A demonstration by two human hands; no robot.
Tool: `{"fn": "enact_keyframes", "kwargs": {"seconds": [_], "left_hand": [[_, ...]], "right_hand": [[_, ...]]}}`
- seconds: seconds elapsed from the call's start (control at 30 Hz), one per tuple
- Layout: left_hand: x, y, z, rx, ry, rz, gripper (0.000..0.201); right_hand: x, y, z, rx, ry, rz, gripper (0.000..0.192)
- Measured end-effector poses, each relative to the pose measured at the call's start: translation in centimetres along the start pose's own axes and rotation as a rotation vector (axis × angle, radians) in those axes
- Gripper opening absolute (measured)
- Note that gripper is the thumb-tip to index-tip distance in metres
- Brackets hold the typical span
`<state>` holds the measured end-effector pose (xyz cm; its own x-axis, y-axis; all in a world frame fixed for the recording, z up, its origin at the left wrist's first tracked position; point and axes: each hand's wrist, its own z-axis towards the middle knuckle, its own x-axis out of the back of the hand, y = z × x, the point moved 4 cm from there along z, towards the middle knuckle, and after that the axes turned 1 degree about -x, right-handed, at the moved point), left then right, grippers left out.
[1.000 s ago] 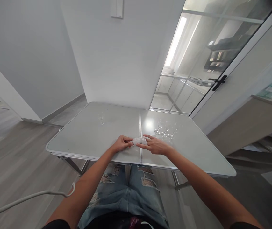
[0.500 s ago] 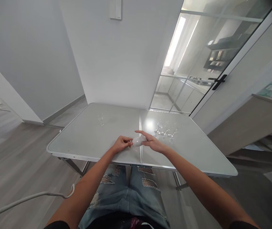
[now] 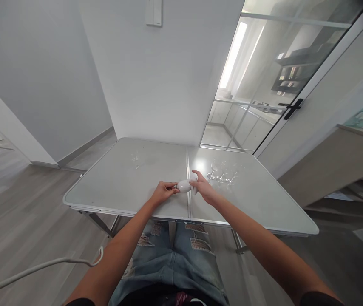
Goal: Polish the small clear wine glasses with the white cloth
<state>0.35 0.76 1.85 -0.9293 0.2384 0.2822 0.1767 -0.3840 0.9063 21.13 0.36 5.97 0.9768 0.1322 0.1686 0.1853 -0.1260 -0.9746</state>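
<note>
A small stemmed glass (image 3: 184,186) lies sideways in the air just above the table, and its bowl looks filled with something white. My left hand (image 3: 163,192) is closed in a pinch on its stem end. At the bowl's mouth is my right hand (image 3: 203,187), with thumb and fingers around white material like a cloth (image 3: 195,190) that shows at the opening. Whether its fingers also touch the glass rim is hidden. To the right of it lie several clear stemmed glasses (image 3: 221,177). Another clear glass (image 3: 137,163) is on the left side of the table.
The grey folding table (image 3: 105,178) has a metal seam down its middle and a metal edge. Its far side meets a white wall (image 3: 156,93) and a glazed door (image 3: 229,127). A white cable (image 3: 50,261) passes near my left forearm. Shelving (image 3: 353,157) stands at the right.
My right hand has turned and its fingers have drawn in at the glass's mouth. White material now shows below them. My left hand keeps its pinch on the stem end.
</note>
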Motion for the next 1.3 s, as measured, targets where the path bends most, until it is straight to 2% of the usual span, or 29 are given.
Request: {"fn": "enact_keyframes", "kwargs": {"seconds": [0.13,0.27,0.37,0.47,0.57,0.67,0.73,0.83,0.93,1.0,1.1,1.2,1.3], "left_hand": [[0.3,-0.8,0.1,0.013,0.083,-0.058,0.052],[0.3,-1.2,0.1,-0.003,0.115,-0.025,0.049],[0.3,-1.0,0.1,-0.019,0.117,-0.022,0.049],[0.4,-0.6,0.0,-0.024,0.125,-0.017,0.048],[0.4,-0.6,0.0,-0.016,0.121,-0.014,0.048],[0.4,-1.1,0.0,0.013,0.134,-0.021,0.051],[0.6,-1.7,0.1,0.045,0.193,-0.04,0.053],[1.0,-2.1,0.2,0.072,0.286,-0.08,0.056],[1.1,-1.6,0.3,0.056,0.301,-0.089,0.055],[1.2,-1.1,0.2,0.035,0.299,-0.09,0.054],[1.1,-0.6,0.2,0.0,0.286,-0.09,0.051],[1.0,-0.8,0.3,-0.01,0.271,-0.083,0.049],[0.9,-1.2,0.5,0.013,0.239,-0.089,0.047]], "right_hand": [[0.2,-0.8,-0.8,0.388,-0.116,-0.309,0.08],[1.0,0.0,-0.8,0.611,-0.211,-0.677,0.071],[1.4,0.6,-0.6,0.834,-0.221,-0.908,0.068],[1.5,0.7,-0.9,1.02,-0.207,-1.032,0.075],[1.6,0.7,-1.2,1.096,-0.229,-1.079,0.071],[2.5,0.8,-1.1,1.07,-0.189,-1.026,0.064],[3.6,0.7,-0.8,0.964,-0.037,-0.915,0.06],[4.9,1.0,-0.4,0.644,0.21,-0.628,0.063],[3.9,1.8,-0.2,0.322,0.298,-0.207,0.078],[1.9,2.3,0.2,0.184,0.265,0.133,0.077],[-2.0,2.2,1.0,0.083,0.106,0.551,0.053],[-4.8,1.3,1.8,0.115,-0.063,0.837,0.036],[-5.9,0.7,2.2,0.178,-0.199,1.024,0.031]]}}
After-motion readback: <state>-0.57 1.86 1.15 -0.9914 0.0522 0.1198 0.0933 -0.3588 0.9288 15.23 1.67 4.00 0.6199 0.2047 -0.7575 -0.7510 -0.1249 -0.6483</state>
